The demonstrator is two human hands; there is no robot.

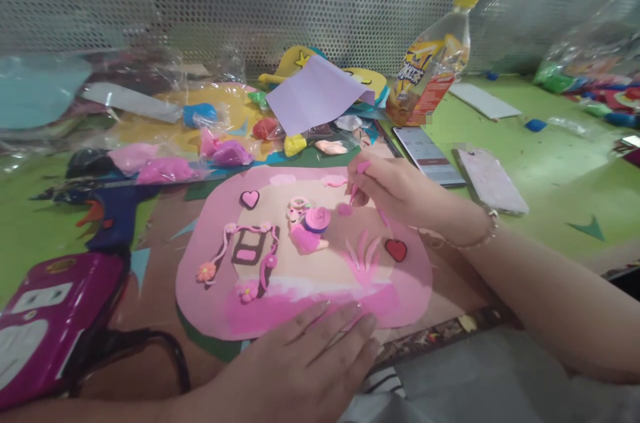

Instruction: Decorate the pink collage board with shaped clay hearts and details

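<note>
My left hand [305, 360] lies flat with fingers stretched over the lower edge of a pink paper craft board [200, 210]. Pinched in my right hand [385, 190] is a slim pink clay modelling tool [355, 194], its tip pointing down by a small pink clay blob [345, 209]. A pink clay snail [310, 226] with a rolled shell sits mid-board. To its left is a dark window shape [249, 246] framed by clay strands and flowers. A pink heart [250, 199], a red heart [396, 250] and pink clay leaves [363, 256] decorate the board too.
Bagged clay [167, 170], a blue glue gun [113, 216] and a magenta box-like device [65, 316] with a cable are at left. Behind lies purple paper [317, 95]. A drink bottle [430, 63] and two phones [427, 156] stand or lie at right.
</note>
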